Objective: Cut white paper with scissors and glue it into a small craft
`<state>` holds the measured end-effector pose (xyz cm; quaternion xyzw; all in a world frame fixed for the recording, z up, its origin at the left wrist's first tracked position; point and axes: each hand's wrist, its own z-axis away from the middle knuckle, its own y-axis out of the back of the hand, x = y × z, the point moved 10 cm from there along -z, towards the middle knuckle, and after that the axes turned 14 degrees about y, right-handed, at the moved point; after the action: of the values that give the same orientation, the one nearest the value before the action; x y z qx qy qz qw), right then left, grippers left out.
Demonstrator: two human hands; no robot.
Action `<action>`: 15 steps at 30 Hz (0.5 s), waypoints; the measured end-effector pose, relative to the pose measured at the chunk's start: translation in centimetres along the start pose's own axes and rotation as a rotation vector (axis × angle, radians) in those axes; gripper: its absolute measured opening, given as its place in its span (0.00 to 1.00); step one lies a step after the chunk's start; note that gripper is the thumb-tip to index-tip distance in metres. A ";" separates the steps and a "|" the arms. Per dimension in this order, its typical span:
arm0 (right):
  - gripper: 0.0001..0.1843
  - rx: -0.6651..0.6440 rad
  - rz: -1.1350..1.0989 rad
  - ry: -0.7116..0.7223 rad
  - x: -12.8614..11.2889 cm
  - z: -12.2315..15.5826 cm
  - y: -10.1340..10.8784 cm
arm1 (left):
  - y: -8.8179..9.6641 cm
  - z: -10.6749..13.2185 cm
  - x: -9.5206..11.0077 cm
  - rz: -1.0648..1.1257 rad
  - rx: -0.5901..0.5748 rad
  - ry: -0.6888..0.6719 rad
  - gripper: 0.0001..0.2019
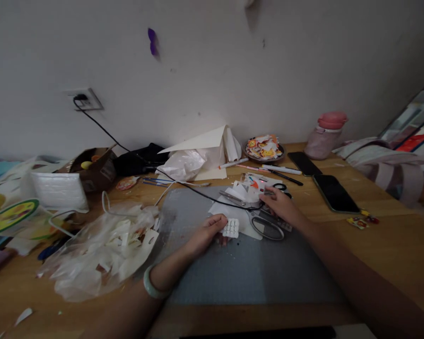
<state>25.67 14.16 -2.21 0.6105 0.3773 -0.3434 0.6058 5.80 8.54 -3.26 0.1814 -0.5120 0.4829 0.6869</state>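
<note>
My left hand pinches a small white piece with a grid of squares and holds it just above the grey cutting mat. My right hand reaches forward over the mat's far edge. Its fingers curl down onto a pile of white paper scraps and printed cut-outs, beside a small dark tool with a red light; what they grip is hidden. Large scissors lie on the mat between my hands. A black cable runs across the mat to the pile.
A clear plastic bag of white paper offcuts lies left of the mat. Two dark phones rest at the right. Pens, a plate of stickers, a pink bottle, a crumpled white bag and a cardboard box line the wall.
</note>
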 end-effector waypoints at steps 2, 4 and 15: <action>0.24 0.029 0.008 0.061 -0.4 0.0 0.2 | -0.1 0.0 -0.1 0.016 -0.016 -0.003 0.20; 0.23 0.119 0.053 0.157 -1.6 0.2 0.9 | 0.0 0.0 -0.1 0.033 -0.017 -0.010 0.20; 0.18 -0.533 -0.446 0.077 -6.0 6.2 -9.3 | -2.0 1.3 -0.4 -0.071 -0.253 -0.013 0.22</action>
<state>14.85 7.52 -1.61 0.3460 0.6003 -0.3335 0.6393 6.83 6.50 -2.56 0.1146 -0.5663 0.3887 0.7177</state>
